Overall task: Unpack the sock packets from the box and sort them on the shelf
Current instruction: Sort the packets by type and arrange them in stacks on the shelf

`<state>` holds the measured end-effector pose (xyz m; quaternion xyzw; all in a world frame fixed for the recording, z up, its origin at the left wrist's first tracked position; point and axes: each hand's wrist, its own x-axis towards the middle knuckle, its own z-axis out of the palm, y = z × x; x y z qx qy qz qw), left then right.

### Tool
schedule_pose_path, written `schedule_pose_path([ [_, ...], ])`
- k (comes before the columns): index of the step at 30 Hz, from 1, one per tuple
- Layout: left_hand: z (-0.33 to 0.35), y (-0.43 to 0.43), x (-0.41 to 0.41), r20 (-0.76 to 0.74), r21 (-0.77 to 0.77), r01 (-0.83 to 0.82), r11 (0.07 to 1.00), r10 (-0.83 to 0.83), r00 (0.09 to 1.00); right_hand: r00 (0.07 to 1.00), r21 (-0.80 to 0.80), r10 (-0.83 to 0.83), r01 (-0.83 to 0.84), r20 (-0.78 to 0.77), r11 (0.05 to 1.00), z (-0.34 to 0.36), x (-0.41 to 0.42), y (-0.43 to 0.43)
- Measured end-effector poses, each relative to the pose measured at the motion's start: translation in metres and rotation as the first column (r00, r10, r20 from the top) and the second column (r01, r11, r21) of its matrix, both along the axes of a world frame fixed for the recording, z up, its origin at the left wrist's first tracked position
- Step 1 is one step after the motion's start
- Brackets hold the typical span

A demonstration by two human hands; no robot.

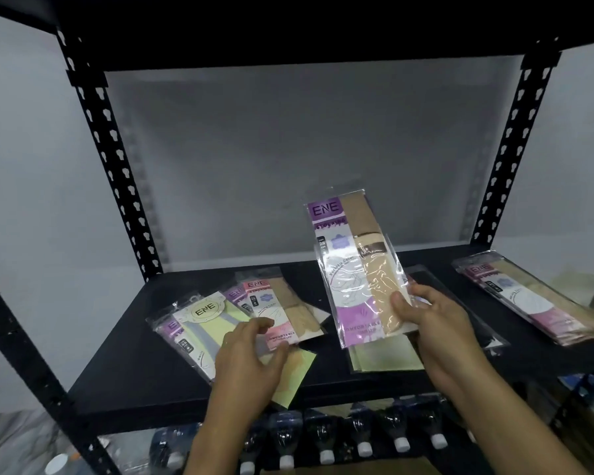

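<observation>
A: What's on the far left?

B: A black slotted post point(117, 159) of the rack, rising from the black shelf point(144, 365). Past it, on the left part of the shelf, lies a loose fan of sock packets point(220, 313), overlapping. The front one has a white ENE label and pale yellow socks; behind it are purple and pink labelled ones with beige socks.

A: And the left hand?

B: The left hand point(251, 358) hovers over the near end of that fan, fingers spread and a little curled, gripping nothing. It covers part of the yellow packet; I can't tell if it touches it.

A: Middle of the shelf?

B: The right hand point(436, 320) pinches a purple packet point(357, 269) by its lower right edge, thumb on the front, fingers behind. The packet is lifted off the shelf and tilted, top leaning left, beige socks showing through the clear wrap. More packets seem stacked behind it in the same grip, though how many is unclear.

A: Anything beneath it?

B: A yellow pile point(388, 358) lies flat on the shelf just below the held packet. A dark packet point(460, 303) lies behind the hand, partly hidden.

A: Far right?

B: A beige stack point(535, 299) of pink and purple labelled packets lies angled near the shelf's right edge, well apart from the hands. Behind it stands the right post point(515, 142). Below the shelf runs a row of bottles point(323, 443) with white caps.
</observation>
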<state>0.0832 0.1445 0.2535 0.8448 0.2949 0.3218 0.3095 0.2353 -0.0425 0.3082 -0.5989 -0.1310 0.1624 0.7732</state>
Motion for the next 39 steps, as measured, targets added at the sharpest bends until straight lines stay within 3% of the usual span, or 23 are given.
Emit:
schedule_pose_path([
  [3,-0.004,-0.006,0.008,-0.232,0.149,-0.012,0.989,0.047,0.972,1.0,0.017,0.0,0.0,-0.026,1.0,-0.003,-0.004,-0.012],
  [5,-0.008,-0.008,0.011,-0.312,0.186,-0.023,0.982,0.081,0.947,1.0,0.018,-0.004,0.005,-0.024,1.0,-0.003,-0.005,-0.018],
  [11,-0.01,-0.009,0.015,-0.309,0.212,-0.132,0.968,0.195,0.931,1.0,0.053,-0.009,0.01,-0.027,0.999,0.003,-0.004,-0.028],
  [16,-0.008,-0.01,0.015,-0.275,0.142,-0.214,0.966,0.246,0.929,0.999,0.056,-0.002,0.005,-0.039,0.998,0.004,-0.004,-0.029],
  [21,-0.004,-0.008,0.008,-0.266,0.213,-0.291,0.933,0.342,0.901,1.0,0.046,0.004,-0.003,-0.031,0.999,0.003,-0.005,-0.027],
  [27,0.004,-0.003,0.001,-0.393,0.172,-0.311,0.935,0.354,0.849,1.0,0.045,-0.008,0.009,-0.029,0.999,0.002,-0.006,-0.026],
  [33,0.016,0.01,-0.007,-0.422,-0.204,-0.295,0.933,0.188,0.887,1.0,0.044,-0.015,0.016,-0.023,0.999,0.002,-0.007,-0.025],
  [39,0.023,0.017,-0.016,-0.105,-0.56,-0.194,0.806,0.162,0.981,1.0,0.013,-0.012,0.012,-0.019,1.0,0.001,-0.008,-0.024],
])
